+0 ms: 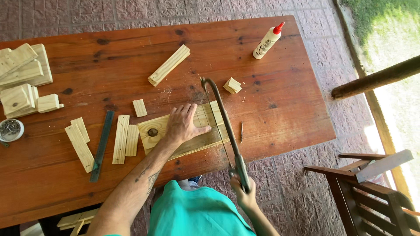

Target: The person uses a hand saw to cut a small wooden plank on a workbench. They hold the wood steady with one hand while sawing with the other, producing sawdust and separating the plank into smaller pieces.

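Wood plank [192, 133] sits pinned flat under the spread left hand [183, 124]; right hand [243, 192] grips the hacksaw [223, 126] handle, blade just beside the left fingertips.

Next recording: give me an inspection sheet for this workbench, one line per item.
Surface: wooden table, knotty, sawdust near the cut.
Job's things: pale plank lying flat; hacksaw set across its right end.
Clutter: glue bottle, long strip, small block, cut slats, dark ruler, stacked blocks, nail tin, a nail.
Grippers: left hand pressed flat on the plank; right hand closed on the saw handle.
Cables: nothing seen.
Surroundings: paved floor, wooden chair, grass beyond.
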